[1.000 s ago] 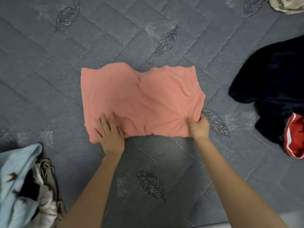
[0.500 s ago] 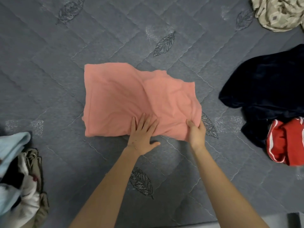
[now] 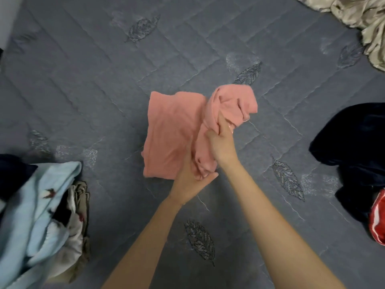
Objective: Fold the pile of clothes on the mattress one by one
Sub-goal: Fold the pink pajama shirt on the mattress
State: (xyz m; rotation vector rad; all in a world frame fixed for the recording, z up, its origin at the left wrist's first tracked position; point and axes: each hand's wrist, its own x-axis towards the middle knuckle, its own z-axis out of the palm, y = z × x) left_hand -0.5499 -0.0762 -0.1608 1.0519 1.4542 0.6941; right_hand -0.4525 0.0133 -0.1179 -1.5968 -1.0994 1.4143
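Pink garment (image 3: pixel 173 130) on grey mattress (image 3: pixel 83 90), right hand (image 3: pixel 220 147) gripping its raised edge

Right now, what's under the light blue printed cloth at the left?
From under the light blue printed cloth, white cloth and khaki cloth poke out rightward; whatever lies deeper is covered.

The pink garment (image 3: pixel 173 130) lies on the grey quilted mattress (image 3: pixel 83 90). The left hand (image 3: pixel 187 180) rests on its near edge, fingers straight. The right hand (image 3: pixel 221 147) grips the garment's right portion, which is bunched and held above the flat part. Near left: a light-blue clothes pile (image 3: pixel 41 205). Right: a dark navy garment (image 3: pixel 354 138) and a red striped item (image 3: pixel 378 220). Far right: beige cloth (image 3: pixel 364 17).
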